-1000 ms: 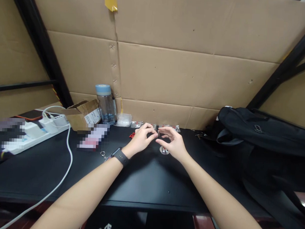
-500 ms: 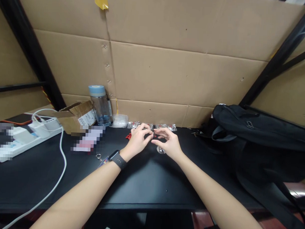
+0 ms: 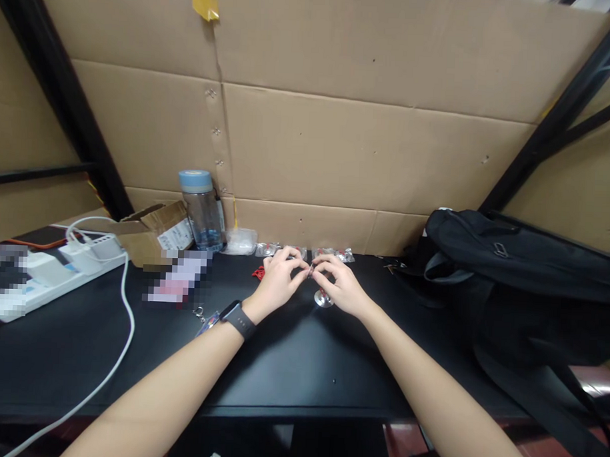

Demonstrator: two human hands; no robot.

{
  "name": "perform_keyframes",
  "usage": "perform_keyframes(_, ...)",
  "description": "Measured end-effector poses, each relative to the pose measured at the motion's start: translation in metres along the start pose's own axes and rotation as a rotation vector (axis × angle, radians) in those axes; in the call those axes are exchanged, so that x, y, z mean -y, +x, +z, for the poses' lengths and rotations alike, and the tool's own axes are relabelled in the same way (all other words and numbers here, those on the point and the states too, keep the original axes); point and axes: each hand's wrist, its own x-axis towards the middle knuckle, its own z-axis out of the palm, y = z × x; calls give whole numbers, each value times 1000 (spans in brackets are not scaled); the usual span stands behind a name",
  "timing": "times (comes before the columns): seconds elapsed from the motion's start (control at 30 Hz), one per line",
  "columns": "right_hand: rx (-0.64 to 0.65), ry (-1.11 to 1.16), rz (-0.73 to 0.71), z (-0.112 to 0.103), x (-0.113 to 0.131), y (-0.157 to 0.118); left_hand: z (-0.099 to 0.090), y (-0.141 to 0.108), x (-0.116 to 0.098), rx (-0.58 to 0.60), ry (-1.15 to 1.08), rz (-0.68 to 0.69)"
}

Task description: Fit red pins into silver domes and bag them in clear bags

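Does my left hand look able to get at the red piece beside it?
Probably yes: the red piece lies close beside your left hand, nothing visible between, though that hand pinches a small object.

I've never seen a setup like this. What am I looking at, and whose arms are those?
No machine here: these are a person's own bare arms, filmed by one head-worn camera looking forward and down. The left hand and right hand meet at the fingertips, pinching a small thin item, too small to identify. A shiny round piece shows by the right hand. On the black table, a bottle, cardboard box and power strip stand left; a black bag lies right.
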Motion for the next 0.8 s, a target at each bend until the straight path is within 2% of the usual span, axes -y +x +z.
perform_keyframes(0.1, 2, 26, 17, 2, -3, 0, 2, 0, 2, 9, -27, 24)
perform_keyframes(0.27, 72, -50, 26, 2, -7, -2, 6, 4, 11, -107, -301, -35)
perform_keyframes(0.3, 97, -75, 20, 1, -8, -3, 6, 4, 12, -74, -327, -28)
perform_keyframes(0.43, 155, -94, 24, -1, -11, -4, 3, 1, 17, 209, -224, 55)
perform_keyframes(0.53, 137, -73, 55, -3, -14, -3, 4, -3, 22, 322, -123, 67)
perform_keyframes(0.63, 124, -54, 74, -5, -16, -3, 8, -5, 29, 385, -88, 84)
perform_keyframes(0.8, 174, -56, 91, 2, -14, -3, 10, -5, 31, 381, -51, 126)
